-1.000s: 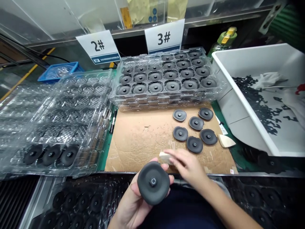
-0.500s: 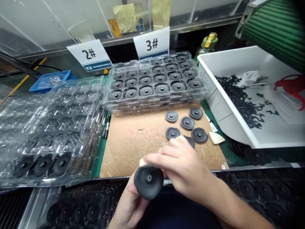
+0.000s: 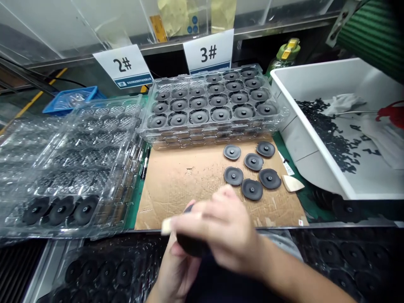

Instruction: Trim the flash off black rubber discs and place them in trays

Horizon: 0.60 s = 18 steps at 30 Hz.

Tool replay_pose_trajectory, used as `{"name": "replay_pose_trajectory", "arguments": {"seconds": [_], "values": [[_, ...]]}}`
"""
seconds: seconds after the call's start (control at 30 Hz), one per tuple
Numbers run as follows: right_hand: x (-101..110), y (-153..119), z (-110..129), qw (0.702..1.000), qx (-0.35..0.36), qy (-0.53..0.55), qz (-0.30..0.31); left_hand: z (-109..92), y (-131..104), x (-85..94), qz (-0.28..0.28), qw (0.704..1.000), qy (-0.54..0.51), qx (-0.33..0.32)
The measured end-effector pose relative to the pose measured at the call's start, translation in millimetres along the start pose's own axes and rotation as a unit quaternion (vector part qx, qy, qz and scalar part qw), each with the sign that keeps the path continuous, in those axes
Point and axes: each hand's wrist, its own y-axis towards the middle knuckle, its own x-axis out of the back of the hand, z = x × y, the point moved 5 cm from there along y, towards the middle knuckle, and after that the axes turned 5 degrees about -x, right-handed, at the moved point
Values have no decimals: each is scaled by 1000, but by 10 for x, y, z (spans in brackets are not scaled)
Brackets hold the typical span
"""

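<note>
Near the front edge of the cardboard, my left hand (image 3: pixel 178 267) grips a round black disc (image 3: pixel 191 245) from below. My right hand (image 3: pixel 225 227) is closed over the disc and hides much of it. A small cream-coloured piece (image 3: pixel 166 226) sticks out at the fingertips of my right hand, blurred by motion. Several loose black discs (image 3: pixel 251 189) lie on the right part of the cardboard (image 3: pixel 170 185). Beside them rests a pale triangular piece (image 3: pixel 293 183).
Behind the cardboard stands a stack of clear trays (image 3: pixel 208 130) holding black discs. More clear trays (image 3: pixel 94 160) are at the left. A white bin (image 3: pixel 322 160) with small black parts stands at the right, below a green ribbed hose (image 3: pixel 372 33). A marker (image 3: pixel 145 165) lies left of the cardboard.
My right hand has moved left over the disc, which is now mostly covered. The cream-coloured piece has shifted left with it. The camera view has shifted slightly.
</note>
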Motion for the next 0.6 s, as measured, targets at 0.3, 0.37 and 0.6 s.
{"name": "replay_pose_trajectory", "arguments": {"seconds": [0.3, 0.37, 0.6], "values": [[-618, -559, -842, 970, -234, -24, 64, -182, -10, 172, -49, 992, -97, -62], [-669, -583, -833, 970, -233, -24, 72, -199, -10, 179, -49, 992, -96, -60], [-185, -43, -82, 985, -155, 75, 3, -155, -24, 136, -31, 995, -88, -34]]}}
